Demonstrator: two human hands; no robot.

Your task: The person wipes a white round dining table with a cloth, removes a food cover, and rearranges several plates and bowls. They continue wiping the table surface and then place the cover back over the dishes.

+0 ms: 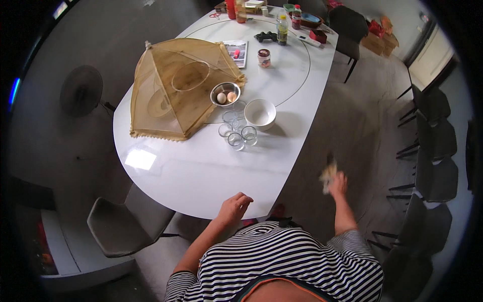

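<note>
My left hand (235, 207) is over the front edge of the white table (201, 183), its fingers loosely bent with nothing visible in them. Out to the right, beyond the table's edge and above the floor, my right hand (338, 184) grips a tan and pale thing (328, 174) with a dark end. Motion smears it too much to tell its kind. Nearest my left hand on the table are several clear drinking glasses (235, 141) in a cluster. Beside them stand a white bowl (260, 114) and a small metal bowl (218, 103) with eggs in it.
A tan mesh food cover (166, 113) spreads over the table's left side. Farther back are a jar (264, 58), a black game controller (265, 36) and bottles (282, 31). A grey chair (118, 229) stands at the left; several chairs (427, 176) line the right wall.
</note>
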